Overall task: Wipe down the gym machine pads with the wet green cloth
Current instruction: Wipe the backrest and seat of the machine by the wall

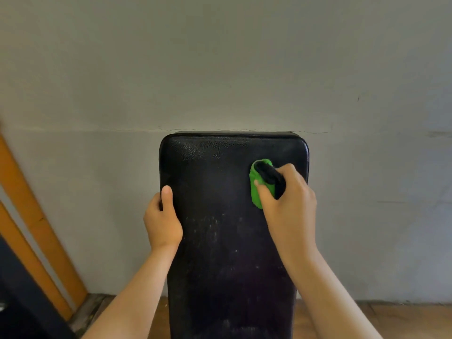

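Pressing against the upper right of the black pad [227, 228], the green cloth [254, 173] sits bunched in the right grip [288, 199], fingers curled round it. The left grip [162, 221] clasps the pad's left edge.

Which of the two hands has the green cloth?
The right hand grips the green cloth against the black pad; the left hand only holds the pad's edge.

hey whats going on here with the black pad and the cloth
A person is wiping a black gym pad. The right hand grips a bunched green cloth against the pad's upper right area. The left hand holds the pad's left edge, thumb on the front. Pale specks show lower on the pad.
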A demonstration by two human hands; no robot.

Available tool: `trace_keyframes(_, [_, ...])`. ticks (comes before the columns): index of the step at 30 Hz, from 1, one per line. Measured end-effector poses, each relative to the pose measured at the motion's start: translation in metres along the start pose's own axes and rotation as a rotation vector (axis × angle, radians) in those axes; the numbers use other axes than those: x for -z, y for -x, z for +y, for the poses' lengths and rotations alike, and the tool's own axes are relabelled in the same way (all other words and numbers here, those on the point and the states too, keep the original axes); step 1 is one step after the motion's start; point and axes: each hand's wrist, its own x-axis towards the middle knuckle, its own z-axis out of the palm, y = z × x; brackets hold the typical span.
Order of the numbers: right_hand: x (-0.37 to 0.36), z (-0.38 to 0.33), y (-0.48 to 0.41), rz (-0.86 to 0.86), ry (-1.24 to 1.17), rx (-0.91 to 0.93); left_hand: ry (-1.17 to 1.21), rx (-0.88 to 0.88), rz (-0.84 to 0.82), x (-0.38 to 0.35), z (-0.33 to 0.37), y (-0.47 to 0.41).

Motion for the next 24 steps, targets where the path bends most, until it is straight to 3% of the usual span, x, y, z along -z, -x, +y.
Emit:
trace_keyframes(4, [-0.009, 0.020, 0.043, -0.116, 0.106, 0.044, 0.008, 0.043, 0.006, -0.001, -0.005, -0.003])
trace_keyframes(8, [0.002, 0.012, 0.028, -0.205, 0.091, 0.045, 0.006, 0.020, 0.000, 0.000, -0.007, -0.004])
trace_keyframes(13, [0.016, -0.021, -0.027, -0.063, -0.033, 0.091, 0.016, -0.009, 0.005, 0.000, -0.012, -0.006])
trace_keyframes(17, [0.007, -0.025, -0.042, -0.073, 0.108, 0.187, 0.016, -0.028, 0.011, 0.000, -0.010, -0.007])
trace_keyframes(24, [-0.012, -0.002, 0.014, -0.338, 0.214, 0.354, 0.033, -0.007, -0.018, 0.001, -0.007, -0.005])
